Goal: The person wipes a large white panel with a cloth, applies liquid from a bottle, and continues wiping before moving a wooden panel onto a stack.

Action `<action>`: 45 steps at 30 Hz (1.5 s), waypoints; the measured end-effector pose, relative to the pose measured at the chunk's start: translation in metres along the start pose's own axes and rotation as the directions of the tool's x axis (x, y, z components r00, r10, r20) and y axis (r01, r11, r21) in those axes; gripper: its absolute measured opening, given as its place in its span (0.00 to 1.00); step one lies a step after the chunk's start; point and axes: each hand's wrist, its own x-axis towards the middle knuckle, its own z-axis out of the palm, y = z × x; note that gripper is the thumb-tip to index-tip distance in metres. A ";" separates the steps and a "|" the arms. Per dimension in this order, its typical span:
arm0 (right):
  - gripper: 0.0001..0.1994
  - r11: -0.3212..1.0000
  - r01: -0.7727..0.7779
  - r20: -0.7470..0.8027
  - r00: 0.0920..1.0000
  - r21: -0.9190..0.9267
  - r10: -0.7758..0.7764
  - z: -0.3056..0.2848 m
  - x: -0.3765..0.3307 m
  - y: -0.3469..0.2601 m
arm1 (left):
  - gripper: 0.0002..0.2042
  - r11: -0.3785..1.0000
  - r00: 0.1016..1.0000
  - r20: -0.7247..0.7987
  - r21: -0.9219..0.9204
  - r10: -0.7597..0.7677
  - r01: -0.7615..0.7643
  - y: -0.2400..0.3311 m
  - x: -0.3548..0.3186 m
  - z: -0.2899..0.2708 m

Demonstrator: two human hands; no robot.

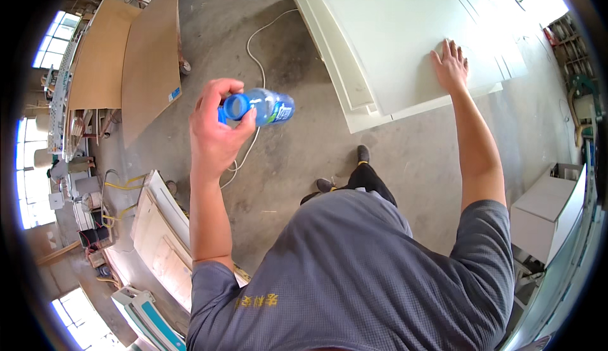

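Observation:
My left hand (pixel 218 126) is closed around the top end of a clear plastic bottle (pixel 265 105) with a blue-and-green label. The bottle is held in the air, lying nearly sideways and pointing to the right. Blue plastic shows at its top end between my fingers and thumb; whether the cap is on, I cannot tell. My right hand (pixel 451 69) rests flat, fingers spread, on a large pale panel (pixel 405 40) that lies on top of other white panels.
A white cable (pixel 255 50) runs across the concrete floor (pixel 215 21). Large brown boards (pixel 152 59) stand at the left. Wooden panels (pixel 158 230) sit at the lower left, and a white box-shaped cabinet (pixel 544 208) is at the right.

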 end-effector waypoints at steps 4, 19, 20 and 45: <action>0.40 0.999 0.051 -0.006 0.999 0.004 -0.051 0.009 0.028 0.014 | 0.19 0.991 0.995 -0.016 -0.087 0.097 -0.098 0.039 0.029 0.035; 0.36 0.934 0.357 -0.072 0.932 0.014 -0.355 0.020 0.168 0.090 | 0.16 0.999 0.991 0.136 0.032 0.016 -0.020 0.148 0.125 0.194; 0.35 0.945 0.327 -0.072 0.943 0.023 -0.325 0.016 0.171 0.108 | 0.15 0.998 0.989 0.146 0.056 -0.006 -0.003 0.151 0.131 0.204; 0.36 0.985 0.161 -0.014 0.987 -0.058 -0.162 0.012 0.199 0.189 | 0.43 0.977 0.994 0.090 -0.197 -0.064 0.080 0.085 0.111 0.283</action>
